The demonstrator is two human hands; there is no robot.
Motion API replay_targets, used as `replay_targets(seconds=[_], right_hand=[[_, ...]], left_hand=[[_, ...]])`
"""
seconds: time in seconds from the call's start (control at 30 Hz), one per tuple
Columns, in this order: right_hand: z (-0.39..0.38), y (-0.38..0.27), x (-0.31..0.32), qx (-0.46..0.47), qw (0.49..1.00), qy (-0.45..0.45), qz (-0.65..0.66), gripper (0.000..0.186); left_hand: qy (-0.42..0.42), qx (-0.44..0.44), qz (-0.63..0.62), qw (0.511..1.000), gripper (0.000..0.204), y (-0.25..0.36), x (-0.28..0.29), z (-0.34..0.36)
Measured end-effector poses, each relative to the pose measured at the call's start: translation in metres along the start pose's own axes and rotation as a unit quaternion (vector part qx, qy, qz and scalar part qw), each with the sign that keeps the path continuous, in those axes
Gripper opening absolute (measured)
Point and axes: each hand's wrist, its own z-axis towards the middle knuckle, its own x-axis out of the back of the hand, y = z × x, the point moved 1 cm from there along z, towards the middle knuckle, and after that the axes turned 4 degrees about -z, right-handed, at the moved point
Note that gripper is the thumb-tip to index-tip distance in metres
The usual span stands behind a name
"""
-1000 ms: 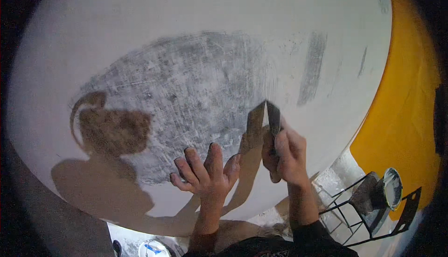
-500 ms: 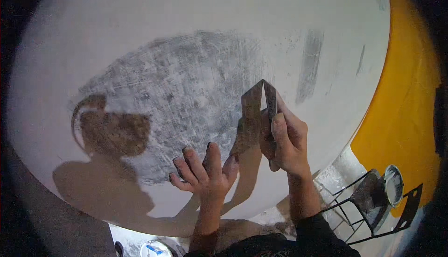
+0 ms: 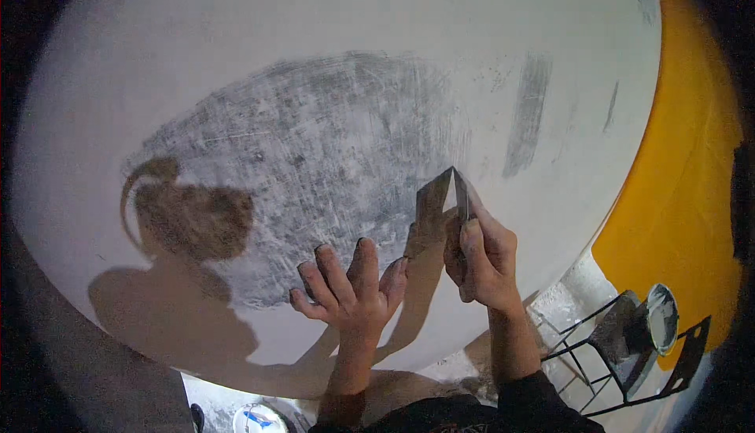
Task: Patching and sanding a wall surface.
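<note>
A scraper (image 3: 462,195) with a flat blade is gripped in my right hand (image 3: 491,264). Its blade edge meets the large white curved surface (image 3: 574,16), just right of a rough grey, streaky patch (image 3: 330,134). My fingers hide the handle. My left hand (image 3: 354,295) is spread, palm down, over the lower edge of that patch, holding nothing. Whether it presses on the surface or hovers I cannot tell. Narrower grey streaks (image 3: 528,114) run down the surface to the right.
A container with whitish residue (image 3: 662,319) sits on a dark metal-framed stand (image 3: 613,339) at lower right. Behind it is a yellow-orange area (image 3: 692,134). At the bottom edge stands a white bucket (image 3: 250,427) with something blue in it. My shadow (image 3: 173,315) falls on the surface.
My right hand has moved down with the scraper, its blade edge now lower against the surface. The left hand stays spread in nearly the same place.
</note>
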Motion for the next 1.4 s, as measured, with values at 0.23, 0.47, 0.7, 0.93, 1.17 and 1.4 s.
replay_targets(seconds=[0.23,0.47,0.7,0.93,1.17,1.4], right_hand=[[0.006,-0.006,0.0,-0.013,1.0,-0.002,0.014,0.044],[0.022,-0.026,0.002,-0.025,0.999,0.018,-0.008,0.045],[0.013,-0.016,0.002,-0.017,1.0,0.007,0.011,0.045],[0.001,0.002,-0.001,0.025,1.0,0.002,-0.013,0.042],[0.029,-0.02,-0.004,0.052,0.998,0.028,-0.031,0.045],[0.029,-0.021,-0.003,0.042,0.996,0.038,-0.065,0.034]], left_hand=[[-0.001,0.008,-0.005,1.0,0.055,0.001,0.001,0.001],[0.008,0.008,-0.02,1.0,0.054,0.002,0.0,0.001],[0.003,-0.002,0.006,1.0,0.053,0.005,0.003,0.004],[0.005,0.008,-0.001,1.0,0.052,0.004,0.001,0.006],[-0.007,0.008,-0.013,1.0,0.054,0.003,0.004,0.008],[0.009,0.002,-0.003,1.0,0.054,0.0,0.001,0.01]])
